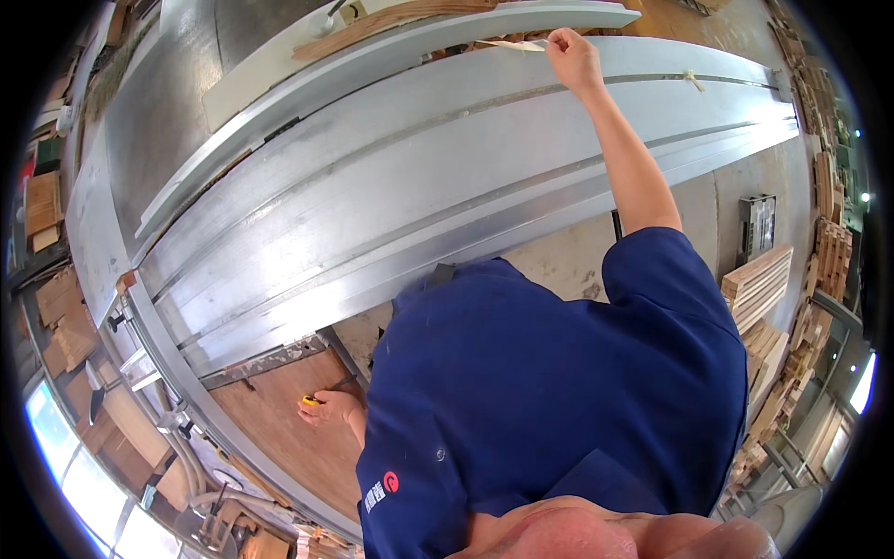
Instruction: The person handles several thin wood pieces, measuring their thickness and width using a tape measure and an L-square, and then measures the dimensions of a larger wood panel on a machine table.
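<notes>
Across long grey metal machine table, right hand stretched far, fingers pinching pale wood strip at far edge; left hand curled around small yellow object over wooden board; stacked timber on workshop floor at right.

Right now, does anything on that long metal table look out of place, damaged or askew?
Nothing looks damaged or spilled. One small oddity: a pale scrap lies alone on the metal table near its far end. The right hand pinches a thin pale strip; the left hand holds something yellow.
</notes>
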`<action>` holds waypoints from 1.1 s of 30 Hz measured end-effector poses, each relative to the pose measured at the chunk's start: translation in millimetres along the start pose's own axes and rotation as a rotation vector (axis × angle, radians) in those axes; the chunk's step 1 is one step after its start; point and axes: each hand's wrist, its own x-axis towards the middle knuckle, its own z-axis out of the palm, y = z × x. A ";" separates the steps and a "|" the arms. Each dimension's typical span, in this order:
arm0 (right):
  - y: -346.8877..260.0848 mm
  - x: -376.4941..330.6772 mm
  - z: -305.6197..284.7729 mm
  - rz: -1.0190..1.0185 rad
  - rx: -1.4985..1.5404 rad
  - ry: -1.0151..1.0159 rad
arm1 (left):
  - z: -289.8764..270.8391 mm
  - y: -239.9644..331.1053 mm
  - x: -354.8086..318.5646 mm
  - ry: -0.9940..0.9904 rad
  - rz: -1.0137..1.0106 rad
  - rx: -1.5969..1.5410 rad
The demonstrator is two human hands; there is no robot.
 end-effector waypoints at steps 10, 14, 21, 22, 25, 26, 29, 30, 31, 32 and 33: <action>68.5 -18.9 37.6 -0.241 -0.078 0.266 | 10.4 -5.3 10.5 0.035 0.075 0.021; 56.5 -102.9 41.3 -0.299 -0.446 0.100 | 61.1 0.9 -1.0 0.055 0.127 -0.036; 76.7 -196.7 -34.0 -0.134 -0.419 0.179 | 58.1 38.7 35.8 0.076 0.177 -0.102; 88.8 -207.4 -41.2 -0.078 -0.460 0.196 | 53.6 38.3 36.8 0.077 0.176 -0.101; 114.6 -229.2 -53.1 0.025 -0.529 0.212 | 36.5 29.0 35.2 0.084 0.152 -0.085; 118.3 -233.7 -55.2 0.023 -0.521 0.200 | 30.4 23.9 33.1 0.087 0.138 -0.077; 115.2 -234.4 -59.4 0.035 -0.485 0.201 | 13.2 -1.4 13.2 0.085 0.079 -0.037; 117.1 -241.1 -61.3 0.067 -0.477 0.206 | 7.3 -10.2 9.6 0.074 0.080 -0.018; 122.1 -247.7 -63.9 0.093 -0.477 0.215 | 12.7 -5.8 14.0 0.055 0.088 -0.021; 116.0 -239.5 -56.7 0.066 -0.460 0.204 | 6.7 -18.0 3.2 0.049 0.042 -0.010; 121.7 -240.3 -60.2 0.085 -0.460 0.219 | 4.8 -6.9 2.8 0.037 0.035 -0.016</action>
